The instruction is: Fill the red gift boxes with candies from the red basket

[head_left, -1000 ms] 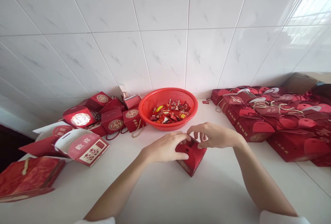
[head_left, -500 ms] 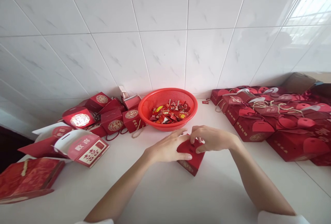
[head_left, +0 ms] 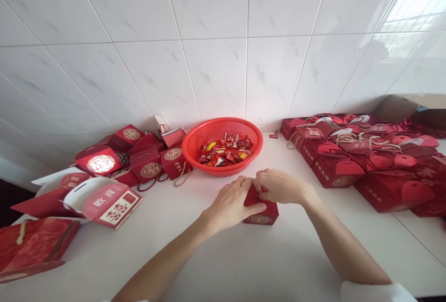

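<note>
A small red box (head_left: 262,218) with a gold pattern on its front stands on the white table (head_left: 223,260), below the basket. My left hand (head_left: 232,204) grips its left side, the thumb lying across the front top. My right hand (head_left: 280,187) is at the box's top, its fingers bent and pinched on the top flap. The fingertips of both hands meet near the back of the lid, where they are partly hidden. Red wrapped sweets (head_left: 226,151) lie in the red plastic basket (head_left: 190,146) just beyond my hands.
Open and closed red boxes (head_left: 145,165) lie in a loose group at the left. Rows of red boxes with cords (head_left: 336,169) fill the right side, a cardboard box (head_left: 397,107) behind them. A small red card (head_left: 273,136) lies near the tiled wall (head_left: 216,74).
The red box has turned so that its patterned front faces me more squarely. My right fingers have closed in on the flap. The whole view has shifted slightly.
</note>
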